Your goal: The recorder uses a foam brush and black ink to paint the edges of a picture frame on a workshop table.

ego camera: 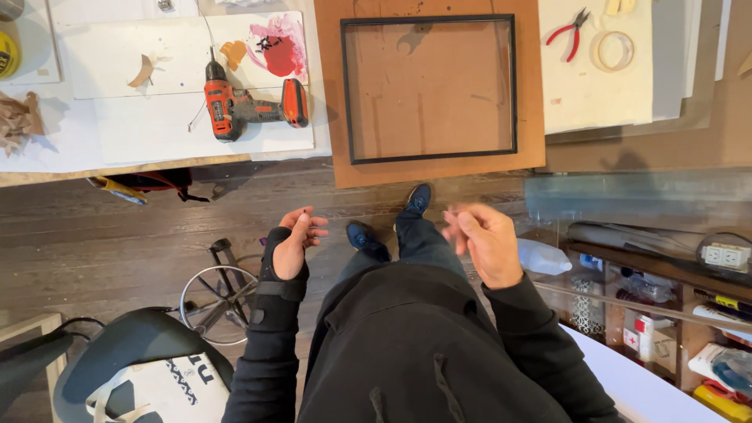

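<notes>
Above a black hooded garment (407, 345), the left hand (291, 243) in its black wrist brace is held loosely curled, apparently empty, and the blurred right hand (484, 239) undeterminable, while the black rectangular frame (429, 88) lies untouched on the brown board's (329, 94) near edge, so reaching it is judged next.

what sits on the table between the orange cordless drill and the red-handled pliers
In the head view, an empty black rectangular frame on a brown board lies between the drill and pliers.
</notes>
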